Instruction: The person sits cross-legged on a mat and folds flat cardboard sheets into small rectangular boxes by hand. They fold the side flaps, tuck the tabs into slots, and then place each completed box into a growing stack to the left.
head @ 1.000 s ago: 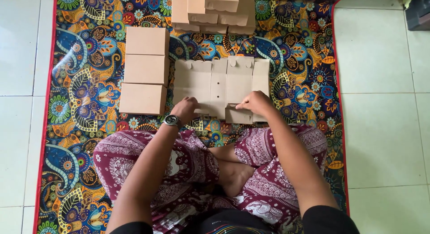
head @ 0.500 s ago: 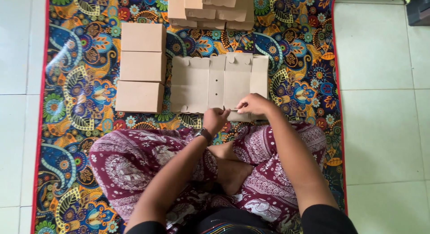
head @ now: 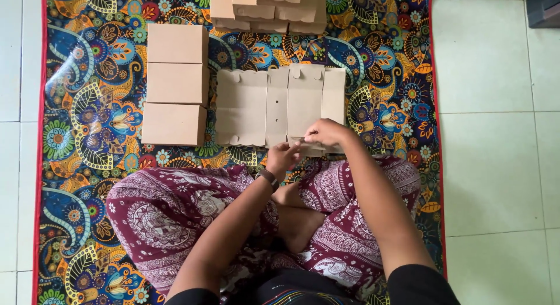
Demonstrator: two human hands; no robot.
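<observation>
Pale floor tiles point(head: 496, 136) surround a brightly patterned mat point(head: 87, 182) edged in red, on which a person sits cross-legged in maroon printed trousers point(head: 175, 211).

Item: flat cardboard box blank point(head: 274, 107), unfolded, lying on the mat just beyond the knees; scalloped tabs run along its near and far edges, and fold lines divide it into panels.

Left hand point(head: 284, 157): at the blank's near edge, fingers curled together and pinching at a small tab; a wristwatch point(head: 267, 177) sits on the wrist.

Right hand point(head: 326, 133): resting on the near right part of the blank, fingers bent and drawn together at the same edge strip, touching the left hand's fingertips. How firm either pinch is cannot be told.

Folded boxes point(head: 175, 83): three, closed, in a column just left of the blank, edges touching.

Stack of further cardboard blanks point(head: 268, 10): at the far edge of the mat, partly cut off by the frame.

Dark object point(head: 543, 9): far right corner on the tiles, kind unclear.
</observation>
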